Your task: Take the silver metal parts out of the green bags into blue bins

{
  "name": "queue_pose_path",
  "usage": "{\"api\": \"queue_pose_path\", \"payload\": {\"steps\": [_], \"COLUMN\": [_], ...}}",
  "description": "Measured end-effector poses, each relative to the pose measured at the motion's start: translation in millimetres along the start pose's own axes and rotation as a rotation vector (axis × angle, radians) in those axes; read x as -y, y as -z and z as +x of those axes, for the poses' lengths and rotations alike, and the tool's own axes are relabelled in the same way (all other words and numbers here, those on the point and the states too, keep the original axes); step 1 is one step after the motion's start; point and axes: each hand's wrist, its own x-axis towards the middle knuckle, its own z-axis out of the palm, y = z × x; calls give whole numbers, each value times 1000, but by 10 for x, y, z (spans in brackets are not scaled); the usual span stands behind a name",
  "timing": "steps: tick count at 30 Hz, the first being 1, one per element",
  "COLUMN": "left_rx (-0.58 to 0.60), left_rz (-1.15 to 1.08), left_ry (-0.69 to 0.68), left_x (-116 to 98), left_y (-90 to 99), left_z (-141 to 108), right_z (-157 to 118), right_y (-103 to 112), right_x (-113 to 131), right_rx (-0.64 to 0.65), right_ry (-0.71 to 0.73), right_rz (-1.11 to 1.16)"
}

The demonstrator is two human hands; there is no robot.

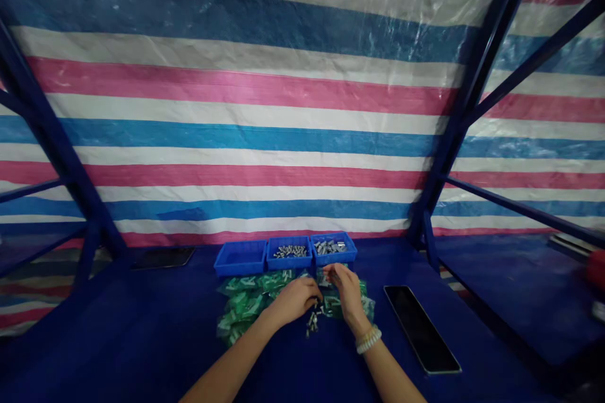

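My left hand [295,298] is closed, its fingertips pinched together just above a small heap of loose metal pieces [312,322] on the blue table. Whatever those fingertips hold is too small to make out. Beside it, my right hand [346,290] bends its fingers together over small clear packets; its grip is partly hidden, and any item in it cannot be made out. Green plastic packets [243,307] with small parts inside lie piled left of my left hand. More packets [333,306] lie beneath and around my right hand. A pale beaded bracelet [368,340] circles the right wrist.
Behind the packets stand three blue trays: a left tray [240,257] with nothing visible inside, a middle tray [289,264] and a right tray [334,258] with metal pieces. A large phone or tablet [422,329] lies right, a dark flat device [163,257] left. Blue posts [456,119] flank the table.
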Motion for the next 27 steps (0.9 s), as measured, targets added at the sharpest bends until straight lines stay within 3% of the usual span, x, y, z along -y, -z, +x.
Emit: {"api": "queue_pose_path", "payload": {"steps": [7,12,14,19,23,27], "left_rx": [5,-101,-202,-438,-510,-508], "left_rz": [-3,-21,-125,-646,-840,-964], "left_ry": [18,89,133,239,278,292], "left_x": [104,152,141,16,-65,-100], "left_y": [48,106,161,286,271,235], "left_z": [-11,-133,-164,-237,-317,-356], "right_z": [-10,-78,-105,-175,-240,-264], "right_y": [-19,-72,-102,-187,-237,-248], "right_x": [42,161,195,208,243,287], "right_rx": [12,114,153,295,393,411], "right_ry": [10,122,185,355,410,455], "right_rz": [-77,-284,-381,-522,-516,-491]}}
